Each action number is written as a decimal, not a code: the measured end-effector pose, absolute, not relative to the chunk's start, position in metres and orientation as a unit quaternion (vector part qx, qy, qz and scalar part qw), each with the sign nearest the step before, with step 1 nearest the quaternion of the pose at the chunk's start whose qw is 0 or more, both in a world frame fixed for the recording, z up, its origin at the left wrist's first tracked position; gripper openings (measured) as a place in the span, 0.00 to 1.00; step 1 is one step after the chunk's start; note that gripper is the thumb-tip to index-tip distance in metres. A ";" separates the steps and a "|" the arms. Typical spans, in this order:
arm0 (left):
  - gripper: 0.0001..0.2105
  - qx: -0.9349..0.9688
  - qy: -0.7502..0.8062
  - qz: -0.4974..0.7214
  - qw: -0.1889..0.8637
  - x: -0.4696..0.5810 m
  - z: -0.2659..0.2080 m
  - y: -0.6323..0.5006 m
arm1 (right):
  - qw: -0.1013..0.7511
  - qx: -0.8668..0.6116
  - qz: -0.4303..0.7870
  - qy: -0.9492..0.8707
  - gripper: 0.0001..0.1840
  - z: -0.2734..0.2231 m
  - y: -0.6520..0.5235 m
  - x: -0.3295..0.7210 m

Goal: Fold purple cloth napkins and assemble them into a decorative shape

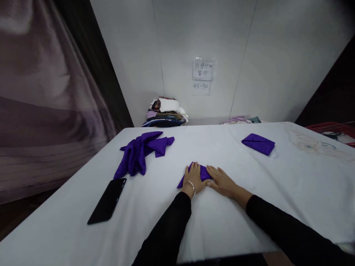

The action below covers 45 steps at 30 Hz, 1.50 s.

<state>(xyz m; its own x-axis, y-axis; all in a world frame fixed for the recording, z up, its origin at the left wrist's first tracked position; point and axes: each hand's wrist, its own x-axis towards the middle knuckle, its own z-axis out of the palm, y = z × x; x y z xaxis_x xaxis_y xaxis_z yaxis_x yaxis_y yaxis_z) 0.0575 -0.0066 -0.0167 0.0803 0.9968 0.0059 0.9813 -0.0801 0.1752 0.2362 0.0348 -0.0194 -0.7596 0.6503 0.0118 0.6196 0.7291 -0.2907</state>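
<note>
A purple cloth napkin, folded small, lies on the white-covered table in front of me. My left hand rests flat on it with the fingers stretched forward, a silvery bracelet at the wrist. From the right, my right hand lies with extended fingers along the napkin's right edge. The two thumbs come close together near its lower side. A pointed corner of the napkin sticks out left of my left hand. Much of the cloth is hidden under the hands.
Crumpled purple napkins lie at the back left, with a black phone nearer. A neatly folded purple napkin lies at the back right. Stacked clothes stand beyond the table's far edge. Handwritten paper signs hang on the wall.
</note>
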 end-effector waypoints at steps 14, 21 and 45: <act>0.26 0.604 0.763 0.192 0.128 0.047 -0.003 0.007 | 0.059 -0.363 0.108 -0.924 0.39 -0.022 0.030 0.254; 0.23 0.537 0.797 0.183 0.210 0.033 0.011 0.025 | 0.061 -0.362 0.129 -0.921 0.37 -0.019 0.029 0.254; 0.11 0.890 0.410 0.193 -0.056 0.062 0.014 -0.045 | 0.269 -0.277 0.013 -0.922 0.10 -0.001 0.072 0.247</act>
